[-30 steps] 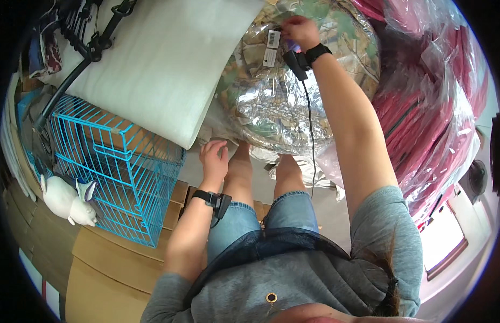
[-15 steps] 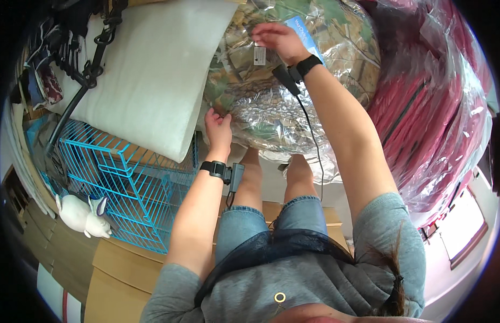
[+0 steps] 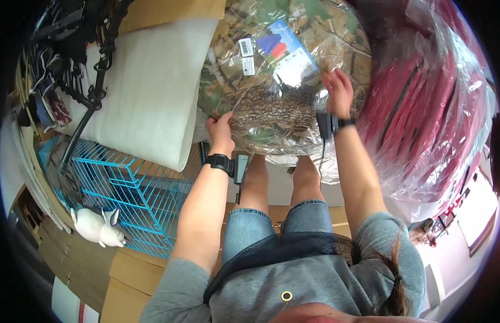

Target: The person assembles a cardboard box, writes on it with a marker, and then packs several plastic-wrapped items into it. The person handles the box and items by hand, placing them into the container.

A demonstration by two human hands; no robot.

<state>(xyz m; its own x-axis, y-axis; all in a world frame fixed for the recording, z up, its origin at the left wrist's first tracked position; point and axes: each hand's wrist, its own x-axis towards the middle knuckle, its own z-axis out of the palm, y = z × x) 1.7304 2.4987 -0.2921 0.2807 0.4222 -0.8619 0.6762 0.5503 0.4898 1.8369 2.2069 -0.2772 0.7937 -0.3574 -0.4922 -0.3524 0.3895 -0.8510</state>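
A large rounded package (image 3: 271,107) with a leaf-and-bark camouflage pattern, wrapped in clear plastic, lies in front of my legs. On top show a blue and white printed card (image 3: 294,56) and two small white labels. My left hand (image 3: 221,133) grips the lower left edge of the package, fingers curled at the plastic. Over its right side, my right hand (image 3: 338,92) rests on or just above the wrap, with fingers apart and slightly bent. Each wrist wears a black strap with a small box.
White padded sheeting (image 3: 147,91) stands left of the package, beside a blue wire cage (image 3: 137,199) and a white rabbit figure (image 3: 99,227). Black straps and poles (image 3: 96,64) crowd the upper left. Plastic-wrapped pink-red bundles (image 3: 422,113) press close on the right. Cardboard (image 3: 128,277) lies below.
My right hand has moved right and nearer to me, from over the card to the package's right side, uncovering the card. My left hand stays at the left edge.
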